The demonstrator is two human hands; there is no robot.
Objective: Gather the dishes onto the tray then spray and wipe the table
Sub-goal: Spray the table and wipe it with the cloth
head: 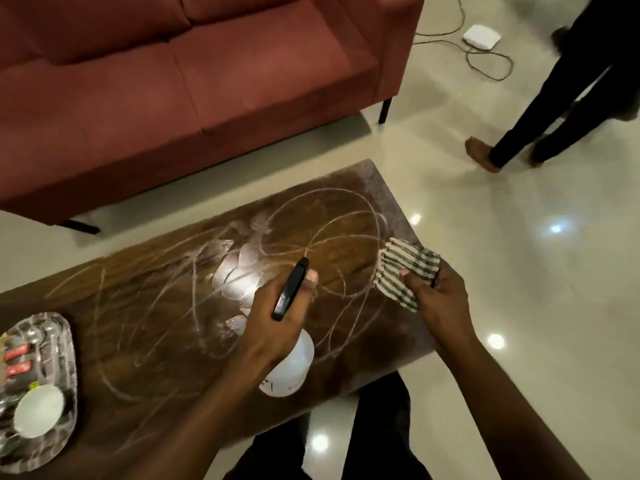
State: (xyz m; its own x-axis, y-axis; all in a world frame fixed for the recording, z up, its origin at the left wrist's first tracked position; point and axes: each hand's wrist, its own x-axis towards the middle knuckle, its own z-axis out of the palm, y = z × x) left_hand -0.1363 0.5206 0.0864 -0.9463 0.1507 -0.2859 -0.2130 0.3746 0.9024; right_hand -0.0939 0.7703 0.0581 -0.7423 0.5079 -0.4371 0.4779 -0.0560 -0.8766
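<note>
My left hand point(277, 317) grips a white spray bottle point(289, 370) by its black trigger head point(290, 289), held over the middle of the dark wooden table point(156, 306). My right hand point(438, 303) holds a bunched green-and-white striped cloth point(401, 268) at the table's right end. Pale swirling streaks cover the tabletop. At the left edge a metal tray point(65, 341) carries a white bowl point(40, 410), spoons and other small items.
A red sofa point(173, 81) stands just beyond the table. Another person's dark-trousered legs point(561, 91) are on the glossy tiled floor at the right. A white box point(481, 36) with cables lies on the floor behind the sofa's corner.
</note>
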